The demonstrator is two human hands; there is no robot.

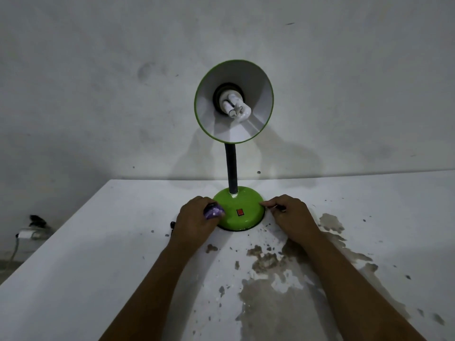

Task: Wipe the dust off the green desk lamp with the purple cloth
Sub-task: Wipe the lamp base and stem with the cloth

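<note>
The green desk lamp (237,207) stands upright on a white table (98,254), near its far edge. Its round green base carries a red switch, a black neck rises from it, and the green-rimmed shade with a white bulb faces me. My left hand (195,219) grips the bunched purple cloth (213,210) and holds it against the left side of the base. My right hand (293,215) has curled fingers at the right edge of the base; a thin dark thing, perhaps the cord, shows between them.
A grey wall (98,94) rises close behind the table. Brown stains and chipped paint (270,267) spread over the right and near part of the tabletop. Down to the left, below the table edge, sits a white socket (28,233) with a cable.
</note>
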